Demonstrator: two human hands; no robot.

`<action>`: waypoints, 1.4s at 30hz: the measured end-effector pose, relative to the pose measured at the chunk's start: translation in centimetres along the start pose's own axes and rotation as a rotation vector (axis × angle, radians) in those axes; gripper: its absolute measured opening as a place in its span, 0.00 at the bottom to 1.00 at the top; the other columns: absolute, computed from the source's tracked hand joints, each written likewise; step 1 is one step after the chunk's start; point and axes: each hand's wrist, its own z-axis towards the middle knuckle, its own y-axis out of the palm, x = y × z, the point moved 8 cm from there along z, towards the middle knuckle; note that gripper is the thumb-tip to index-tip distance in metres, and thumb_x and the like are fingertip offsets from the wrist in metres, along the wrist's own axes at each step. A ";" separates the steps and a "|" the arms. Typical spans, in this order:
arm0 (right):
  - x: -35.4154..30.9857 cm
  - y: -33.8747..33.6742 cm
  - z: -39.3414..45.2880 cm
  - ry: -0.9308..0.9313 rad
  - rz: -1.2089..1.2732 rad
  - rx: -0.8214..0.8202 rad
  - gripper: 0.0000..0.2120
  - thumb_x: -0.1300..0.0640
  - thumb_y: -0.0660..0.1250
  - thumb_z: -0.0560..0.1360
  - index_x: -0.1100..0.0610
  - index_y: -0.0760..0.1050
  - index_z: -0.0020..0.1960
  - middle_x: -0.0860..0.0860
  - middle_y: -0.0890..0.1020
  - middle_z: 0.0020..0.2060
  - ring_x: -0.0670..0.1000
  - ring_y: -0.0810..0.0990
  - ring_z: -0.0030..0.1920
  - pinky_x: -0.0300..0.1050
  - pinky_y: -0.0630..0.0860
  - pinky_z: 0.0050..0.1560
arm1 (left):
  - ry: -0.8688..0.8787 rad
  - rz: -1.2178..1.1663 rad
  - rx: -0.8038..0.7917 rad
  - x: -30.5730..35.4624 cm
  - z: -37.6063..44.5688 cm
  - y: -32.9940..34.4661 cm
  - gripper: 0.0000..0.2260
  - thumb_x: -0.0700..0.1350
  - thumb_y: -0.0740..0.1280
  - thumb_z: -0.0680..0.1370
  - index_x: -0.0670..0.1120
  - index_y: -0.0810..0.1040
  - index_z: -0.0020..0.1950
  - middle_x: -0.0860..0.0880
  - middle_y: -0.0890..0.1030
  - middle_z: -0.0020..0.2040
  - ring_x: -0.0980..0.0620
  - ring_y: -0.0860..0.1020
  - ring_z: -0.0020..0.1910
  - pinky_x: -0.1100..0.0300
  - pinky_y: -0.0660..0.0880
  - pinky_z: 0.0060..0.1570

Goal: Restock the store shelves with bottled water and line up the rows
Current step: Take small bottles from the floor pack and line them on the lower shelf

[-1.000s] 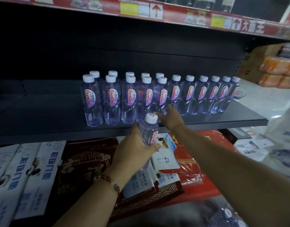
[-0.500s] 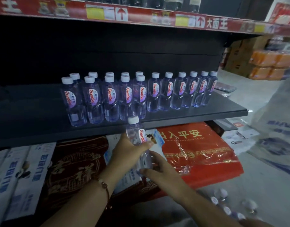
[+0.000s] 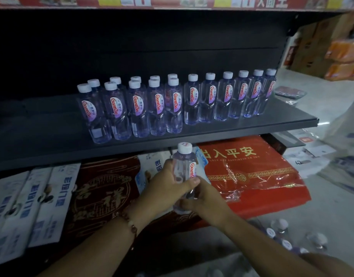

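Note:
A clear water bottle [image 3: 184,166] with a white cap and a red-lettered label stands upright in front of the dark shelf [image 3: 232,130], just below its front edge. My left hand [image 3: 168,188] grips its middle from the left. My right hand [image 3: 206,200] holds its lower part from the right, fingers curled round the base. On the shelf stand rows of the same bottles [image 3: 174,102]: two deep on the left, a single row on the right.
The left part of the shelf is bare. Below it lie white boxes [image 3: 32,200], a dark red mat [image 3: 104,194] and a red wrapped mat [image 3: 252,172]. Several loose bottles [image 3: 282,234] lie on the floor at lower right. Orange packs [image 3: 344,58] are stacked at far right.
My right hand left the shelf bottles, came down and took hold of the bottom of the bottle in my left hand. The view shifted left and closer.

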 end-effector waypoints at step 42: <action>-5.8 -9.7 20.1 0.076 -0.200 0.460 0.22 0.55 0.77 0.72 0.56 0.75 0.63 0.51 0.82 0.56 0.53 0.80 0.55 0.48 0.76 0.55 | 0.229 0.750 -0.013 1.2 4.5 -6.1 0.32 0.64 0.56 0.83 0.54 0.49 0.83 0.45 0.45 0.84 0.44 0.46 0.82 0.45 0.43 0.78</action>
